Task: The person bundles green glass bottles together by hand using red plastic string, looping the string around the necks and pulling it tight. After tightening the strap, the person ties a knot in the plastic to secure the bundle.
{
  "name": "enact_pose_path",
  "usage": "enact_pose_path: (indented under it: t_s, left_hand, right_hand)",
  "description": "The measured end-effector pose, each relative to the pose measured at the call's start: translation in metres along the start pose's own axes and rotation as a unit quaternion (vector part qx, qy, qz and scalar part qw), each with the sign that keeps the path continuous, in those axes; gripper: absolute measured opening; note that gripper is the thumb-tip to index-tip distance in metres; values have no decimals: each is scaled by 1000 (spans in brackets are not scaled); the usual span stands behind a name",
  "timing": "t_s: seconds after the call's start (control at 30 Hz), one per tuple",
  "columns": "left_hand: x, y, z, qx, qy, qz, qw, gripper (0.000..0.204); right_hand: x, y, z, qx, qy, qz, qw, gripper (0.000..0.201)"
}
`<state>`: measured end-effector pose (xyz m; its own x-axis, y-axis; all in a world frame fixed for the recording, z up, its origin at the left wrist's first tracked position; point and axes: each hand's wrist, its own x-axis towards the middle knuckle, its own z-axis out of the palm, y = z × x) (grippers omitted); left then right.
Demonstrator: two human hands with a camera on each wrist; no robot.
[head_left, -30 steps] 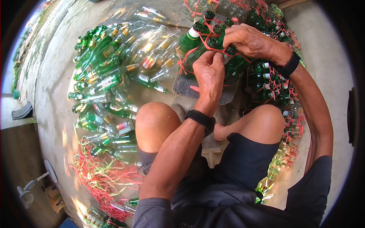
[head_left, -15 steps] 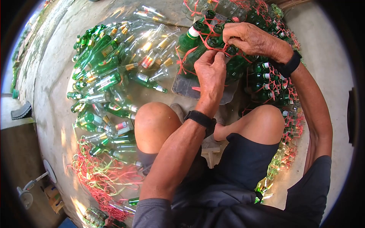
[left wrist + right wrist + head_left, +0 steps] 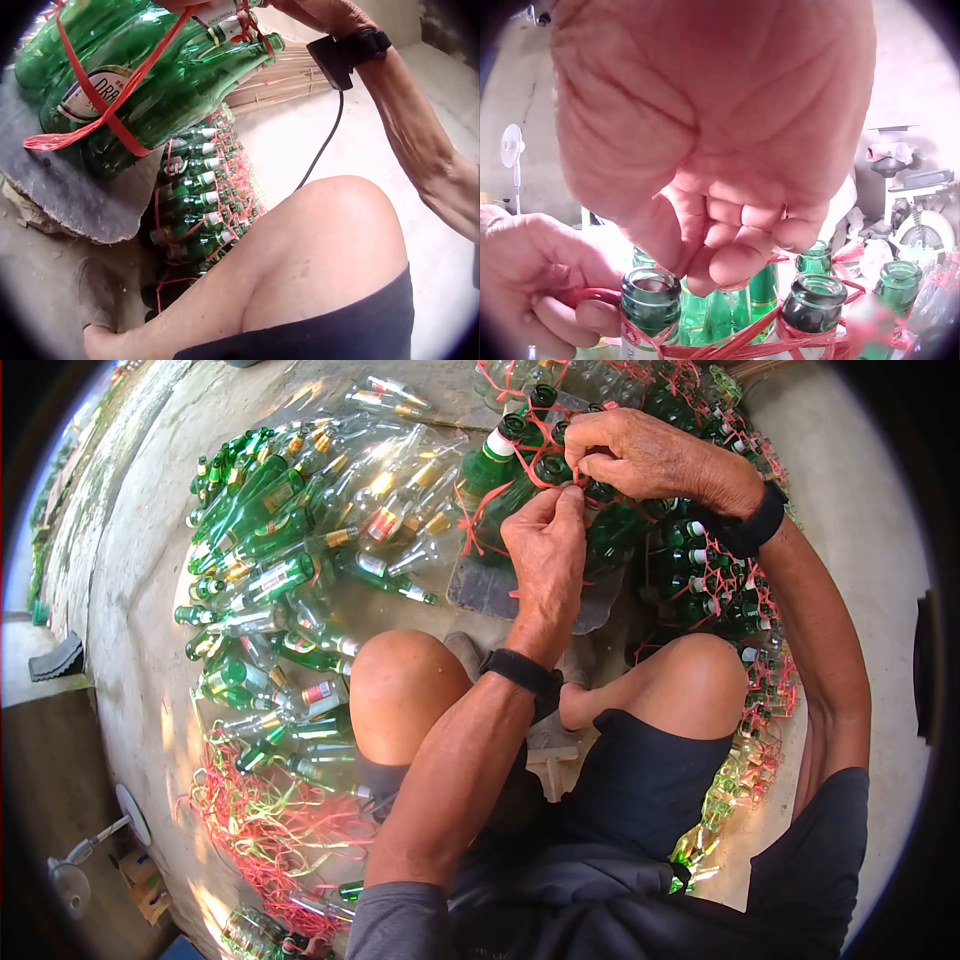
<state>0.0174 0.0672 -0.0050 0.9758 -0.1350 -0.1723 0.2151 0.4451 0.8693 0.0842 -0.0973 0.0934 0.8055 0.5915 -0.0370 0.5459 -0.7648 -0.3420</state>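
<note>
A bundle of upright green glass bottles (image 3: 490,465), tied round with red plastic twine (image 3: 735,346), stands on a dark board (image 3: 480,588) in front of the knees. My left hand (image 3: 547,550) pinches a strand of the twine between thumb and fingers, beside a bottle mouth (image 3: 651,281) in the right wrist view. Above the bottle necks, my right hand (image 3: 640,455) has its fingers curled and thumb against them, pinching the twine; the palm hides part of that grip. In the left wrist view the twine crosses a bottle label (image 3: 94,94) low on the bundle.
Many loose green and clear bottles (image 3: 275,575) lie on the concrete floor to the left. Below them is a tangled heap of red and green twine (image 3: 265,800). Tied bottle bundles (image 3: 695,560) line the right side. A white fan (image 3: 70,880) stands at lower left.
My right hand has shifted left over the bottle necks, nearer to my left hand. The left hand has moved slightly up and left, still on the twine.
</note>
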Motion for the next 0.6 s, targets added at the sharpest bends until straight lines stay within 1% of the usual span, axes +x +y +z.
enact_pose_path:
  t_s: [0.07, 0.1, 0.17, 0.2, 0.27, 0.3, 0.37, 0.47, 0.5, 0.53, 0.57, 0.6]
  left_hand:
    - [0, -1, -1, 1, 0, -3, 1000, 27]
    - [0, 0, 0, 2, 0, -6, 1000, 27]
    - [-1, 2, 4, -4, 7, 4, 1000, 27]
    - [-1, 1, 5, -10, 16, 12, 1000, 31]
    - [-1, 1, 1, -5, 6, 3, 1000, 27]
    - [-1, 0, -1, 1, -4, -6, 1000, 27]
    - [0, -2, -1, 2, -6, -2, 1000, 28]
    - [0, -1, -1, 3, -6, -2, 1000, 28]
    - [-1, 3, 0, 2, -4, -7, 1000, 28]
    - [-2, 6, 2, 2, -5, -7, 1000, 28]
    - [-4, 9, 4, -4, 5, -20, 1000, 25]
    - [-5, 11, 5, -11, 14, -34, 999, 24]
  right_hand:
    - [-3, 3, 6, 29, 36, -42, 998, 16]
    - [-2, 1, 2, 28, 36, -42, 998, 16]
    - [0, -1, -10, 46, -109, 44, 992, 16]
    - [0, -5, -12, 46, -109, 44, 992, 16]
    - [0, -16, -14, 90, -112, 130, 981, 17]
    - [0, -13, -10, 89, -112, 130, 981, 17]
    - [-1, -2, 1, 55, -65, 56, 995, 20]
    - [0, -1, 0, 65, -66, 37, 995, 23]
    - [1, -3, -2, 65, -66, 37, 995, 23]
    - [2, -4, -4, 66, -83, 55, 993, 25]
    - [3, -6, -7, 67, -99, 72, 990, 27]
    - [5, -8, -9, 68, -99, 73, 990, 27]
